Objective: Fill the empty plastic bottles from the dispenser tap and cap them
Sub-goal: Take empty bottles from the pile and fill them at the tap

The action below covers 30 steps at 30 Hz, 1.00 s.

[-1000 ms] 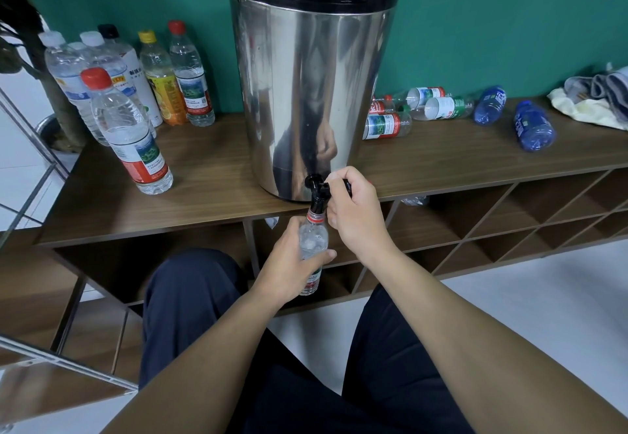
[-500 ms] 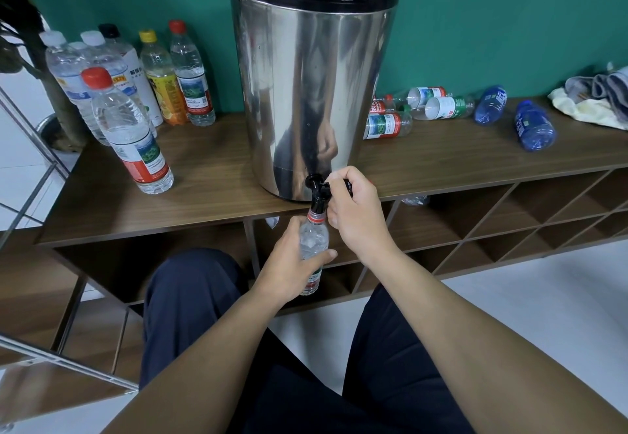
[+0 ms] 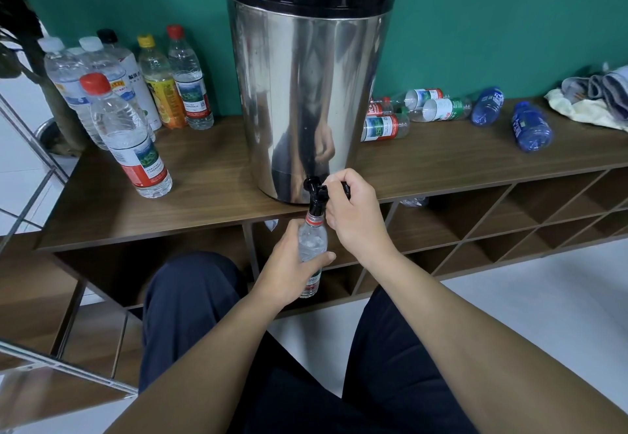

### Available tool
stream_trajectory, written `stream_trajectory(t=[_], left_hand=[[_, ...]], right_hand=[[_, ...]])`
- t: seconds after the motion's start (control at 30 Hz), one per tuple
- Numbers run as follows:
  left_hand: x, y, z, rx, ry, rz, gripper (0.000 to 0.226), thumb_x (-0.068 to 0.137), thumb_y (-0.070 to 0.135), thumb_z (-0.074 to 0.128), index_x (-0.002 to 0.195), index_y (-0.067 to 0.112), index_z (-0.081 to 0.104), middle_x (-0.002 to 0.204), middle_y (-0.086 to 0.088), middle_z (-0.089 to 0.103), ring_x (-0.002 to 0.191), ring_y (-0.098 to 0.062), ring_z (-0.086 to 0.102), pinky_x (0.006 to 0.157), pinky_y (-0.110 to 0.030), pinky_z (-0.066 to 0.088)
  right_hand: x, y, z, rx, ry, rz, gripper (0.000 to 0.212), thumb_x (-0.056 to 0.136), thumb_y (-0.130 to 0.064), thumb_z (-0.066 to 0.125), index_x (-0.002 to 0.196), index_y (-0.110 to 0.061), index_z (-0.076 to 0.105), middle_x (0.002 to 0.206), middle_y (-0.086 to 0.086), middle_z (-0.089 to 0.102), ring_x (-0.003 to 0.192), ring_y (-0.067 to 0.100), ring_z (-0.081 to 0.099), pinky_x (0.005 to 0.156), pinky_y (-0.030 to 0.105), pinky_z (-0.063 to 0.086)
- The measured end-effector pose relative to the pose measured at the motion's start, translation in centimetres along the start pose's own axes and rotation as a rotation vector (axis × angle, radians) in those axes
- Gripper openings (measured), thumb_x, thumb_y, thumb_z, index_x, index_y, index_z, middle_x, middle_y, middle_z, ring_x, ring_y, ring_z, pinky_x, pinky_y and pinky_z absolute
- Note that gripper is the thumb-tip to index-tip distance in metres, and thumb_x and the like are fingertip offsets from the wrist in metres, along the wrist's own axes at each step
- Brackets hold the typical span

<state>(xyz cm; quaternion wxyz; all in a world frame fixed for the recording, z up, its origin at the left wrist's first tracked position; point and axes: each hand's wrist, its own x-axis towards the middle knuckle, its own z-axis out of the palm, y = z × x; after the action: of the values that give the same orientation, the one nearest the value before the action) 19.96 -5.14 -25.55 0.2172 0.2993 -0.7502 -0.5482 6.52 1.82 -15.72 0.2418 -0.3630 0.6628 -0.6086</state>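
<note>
Your left hand (image 3: 289,263) grips the clear bottle (image 3: 312,246), holding its mouth up against the black tap (image 3: 315,195) at the foot of the steel dispenser (image 3: 306,100). Your right hand (image 3: 353,212), just beside the bottle's neck, is curled round the tap's lever.

The person wears dark navy trousers (image 3: 190,297), and both forearms are bare, without sleeves.

A clear bottle (image 3: 312,243) with a red neck ring stands upright in the left hand's (image 3: 289,268) grip, its mouth directly under the black tap (image 3: 316,195).
</note>
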Motion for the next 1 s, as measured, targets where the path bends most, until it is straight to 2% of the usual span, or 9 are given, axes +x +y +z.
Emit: stream_trajectory(t=[0.57,0.63,0.73,0.77,0.87,0.93,1.0], left_hand=[[-0.2,0.2,-0.1,-0.006,-0.005,-0.005,0.055,0.091,0.044,0.09,0.133,0.043,0.054,0.128,0.017,0.072,0.122,-0.001,0.069,0.115,-0.049,0.055],[-0.2,0.3,-0.1,-0.008,-0.005,-0.004,0.055,0.091,0.044,0.09,0.133,0.043,0.054,0.129,0.016,0.072,0.123,-0.002,0.069,0.115,-0.049,0.055],[-0.2,0.3,0.0,-0.018,0.001,0.001,0.054,0.092,0.041,0.091,0.133,0.041,0.056,0.129,0.014,0.073,0.123,-0.003,0.069,0.114,-0.048,0.056],[-0.2,0.3,0.0,-0.018,0.004,-0.001,0.053,0.092,0.041,0.091,0.133,0.041,0.056,0.129,0.014,0.073,0.122,-0.003,0.069,0.114,-0.048,0.056],[-0.1,0.2,0.0,-0.019,0.013,0.006,0.055,0.091,0.043,0.091,0.133,0.042,0.055,0.13,0.015,0.073,0.123,-0.004,0.07,0.114,-0.05,0.056],[-0.1,0.2,0.1,-0.026,0.014,0.003,0.057,0.09,0.045,0.091,0.134,0.043,0.055,0.131,0.016,0.073,0.125,-0.005,0.069,0.115,-0.052,0.055],[-0.1,0.2,0.1,-0.037,0.017,-0.003,0.058,0.089,0.044,0.091,0.135,0.043,0.056,0.132,0.016,0.073,0.127,-0.005,0.069,0.116,-0.052,0.055]], right_hand=[[0.5,-0.2,-0.5,-0.131,0.01,-0.05,0.021,0.112,-0.033,0.057,0.097,-0.025,0.068,0.064,-0.012,0.059,0.06,0.01,0.056,0.064,0.039,0.045],[0.5,-0.6,-0.7,-0.214,0.026,-0.101,0.019,0.112,-0.031,0.059,0.097,-0.025,0.069,0.07,-0.013,0.064,0.064,0.007,0.059,0.066,0.032,0.048],[0.4,-1.9,-0.9,-0.473,0.052,-0.22,0.013,0.112,-0.025,0.06,0.102,-0.025,0.069,0.085,-0.013,0.07,0.077,0.003,0.066,0.066,0.011,0.045],[0.5,-2.3,-0.9,-0.525,0.058,-0.24,0.012,0.112,-0.024,0.061,0.103,-0.026,0.068,0.088,-0.013,0.07,0.079,0.001,0.066,0.065,0.01,0.045],[0.5,-3.0,-1.0,-0.606,0.03,-0.308,0.01,0.112,-0.025,0.06,0.106,-0.024,0.068,0.081,-0.01,0.069,0.072,0.006,0.066,0.061,0.018,0.046],[0.5,-3.4,-0.8,-0.803,-0.001,-0.422,0.009,0.113,-0.027,0.059,0.116,-0.021,0.066,0.079,-0.008,0.069,0.068,0.012,0.065,0.06,0.028,0.046],[0.4,-3.6,-0.5,-0.951,-0.012,-0.493,0.014,0.114,-0.03,0.057,0.123,-0.021,0.063,0.079,-0.006,0.068,0.068,0.017,0.065,0.06,0.031,0.044]])
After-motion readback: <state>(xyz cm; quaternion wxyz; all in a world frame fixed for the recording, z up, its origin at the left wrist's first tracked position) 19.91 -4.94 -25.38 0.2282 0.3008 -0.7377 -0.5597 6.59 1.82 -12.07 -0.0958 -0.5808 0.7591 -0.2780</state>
